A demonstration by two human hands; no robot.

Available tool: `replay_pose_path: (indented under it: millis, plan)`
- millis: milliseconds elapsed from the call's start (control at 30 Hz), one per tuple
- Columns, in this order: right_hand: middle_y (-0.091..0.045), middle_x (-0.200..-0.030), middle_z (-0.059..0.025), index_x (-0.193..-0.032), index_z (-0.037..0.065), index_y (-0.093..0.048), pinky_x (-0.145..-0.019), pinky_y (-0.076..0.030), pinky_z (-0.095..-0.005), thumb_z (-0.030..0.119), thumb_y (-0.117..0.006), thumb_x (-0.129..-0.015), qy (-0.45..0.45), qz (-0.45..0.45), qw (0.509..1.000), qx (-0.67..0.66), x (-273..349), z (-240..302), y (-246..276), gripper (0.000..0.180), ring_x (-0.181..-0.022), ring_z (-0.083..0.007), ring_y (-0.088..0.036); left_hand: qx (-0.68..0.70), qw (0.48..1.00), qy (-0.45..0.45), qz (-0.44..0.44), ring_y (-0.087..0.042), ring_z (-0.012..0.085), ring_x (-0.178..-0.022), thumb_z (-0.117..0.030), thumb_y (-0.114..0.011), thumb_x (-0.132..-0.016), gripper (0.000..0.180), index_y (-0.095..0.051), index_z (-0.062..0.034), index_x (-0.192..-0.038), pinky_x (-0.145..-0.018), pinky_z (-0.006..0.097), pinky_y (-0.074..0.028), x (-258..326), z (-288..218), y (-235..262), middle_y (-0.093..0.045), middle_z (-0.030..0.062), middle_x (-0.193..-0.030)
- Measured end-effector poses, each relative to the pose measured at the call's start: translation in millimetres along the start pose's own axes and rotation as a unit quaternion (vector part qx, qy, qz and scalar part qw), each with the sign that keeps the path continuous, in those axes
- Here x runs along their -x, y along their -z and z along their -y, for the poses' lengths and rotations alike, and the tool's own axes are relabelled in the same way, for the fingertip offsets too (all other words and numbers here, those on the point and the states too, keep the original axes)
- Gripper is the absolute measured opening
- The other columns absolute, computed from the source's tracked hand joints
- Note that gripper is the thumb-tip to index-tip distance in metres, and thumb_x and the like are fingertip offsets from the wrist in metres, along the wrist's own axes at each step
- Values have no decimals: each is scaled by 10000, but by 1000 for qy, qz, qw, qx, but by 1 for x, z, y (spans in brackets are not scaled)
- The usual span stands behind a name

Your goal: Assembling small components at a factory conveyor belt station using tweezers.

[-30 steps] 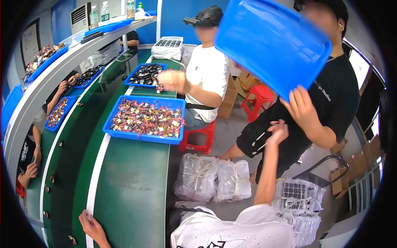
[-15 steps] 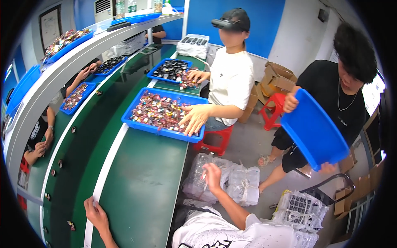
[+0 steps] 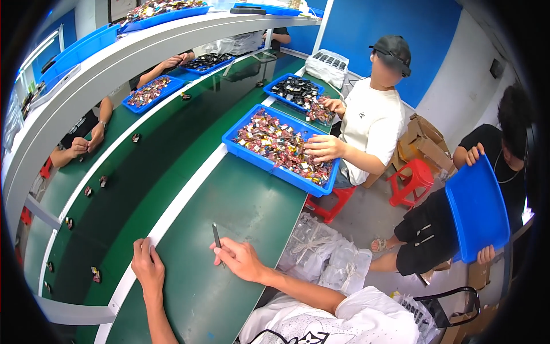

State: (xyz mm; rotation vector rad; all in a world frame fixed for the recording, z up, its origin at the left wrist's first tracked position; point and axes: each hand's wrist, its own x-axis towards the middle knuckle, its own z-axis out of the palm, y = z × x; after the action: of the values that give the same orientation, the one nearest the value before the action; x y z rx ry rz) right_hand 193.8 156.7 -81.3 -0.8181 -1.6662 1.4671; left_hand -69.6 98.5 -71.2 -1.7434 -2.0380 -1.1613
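My right hand [image 3: 243,261] is over the green worktop [image 3: 195,292], its fingers closed on a slim black pen-like tool [image 3: 216,236]. The tool points up and away; its exact kind is unclear. My left hand [image 3: 149,269] rests at the white rail [image 3: 186,189] along the conveyor, fingers loosely bent with nothing visible in them. Beyond my hands sits a large blue tray [image 3: 252,153] heaped with small wired parts [image 3: 275,140]. A co-worker's hand [image 3: 325,147] lies on that heap.
Small parts [image 3: 95,274] lie scattered on the dark green conveyor belt [image 3: 166,155]. Farther off is another blue tray [image 3: 269,90] with black parts. At right a standing person holds an emptied-looking blue tray [image 3: 478,206]. Wrapped bundles [image 3: 344,266] and a red stool [image 3: 411,182] stand on the floor.
My view has swung right-to-left across the scene, so things sit farther right. My right hand has come from beside the table to above the worktop, where the black tool now shows.
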Motion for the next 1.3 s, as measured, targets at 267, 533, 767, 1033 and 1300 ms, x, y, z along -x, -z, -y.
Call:
replay_pose_path:
  millis: [267, 533, 767, 1033, 1300]
  plan:
    - [-696, -823, -56, -1171, 30, -542, -449, -404, -253, 180, -435, -1097, -36, -61, 988, -139, -5, 5, 3, 198, -456, -62, -492, 20, 999, 27, 22, -649, 406, -840, 37, -567, -927, 182, -647, 51, -1090, -704, 441, -519, 6, 15, 0, -618, 201, -1083]
    - [-681, -752, -77, -1072, 45, -592, -389, -325, -209, 299, -445, -1113, -23, -166, 956, -241, 13, 9, 39, 296, -419, -54, -441, 41, 997, 48, 52, -636, 394, -866, 32, -560, -947, 185, -636, 55, -1114, -720, 438, -509, 7, 21, -9, -598, 192, -1106]
    - [-636, -675, -63, -971, -25, -665, -411, -354, -248, 135, -511, -977, 116, -639, 749, -135, 105, -33, 239, 222, -475, -105, -516, 38, 999, 5, 29, -626, 392, -911, 23, -536, -963, 171, -633, 57, -1099, -745, 440, -505, 12, 34, -8, -588, 193, -1120]
    - [-501, -565, 18, -834, 121, -675, -406, -292, -288, 291, -553, -994, 36, -843, 533, -66, 345, -84, 490, 263, -442, -91, -425, -7, 999, -15, 34, -689, 370, -926, -120, -566, -1011, 212, -745, -7, -1017, -800, 441, -569, -2, 9, -6, -688, 199, -1091]
    - [-543, -615, -67, -758, 73, -600, -333, -269, -323, 165, -525, -911, -284, -678, 612, -291, 241, -310, 238, 193, -366, -157, -381, 28, 999, -21, 21, -627, 373, -879, 20, -538, -957, 172, -638, 57, -1092, -715, 412, -503, 12, 44, -12, -595, 182, -1113]
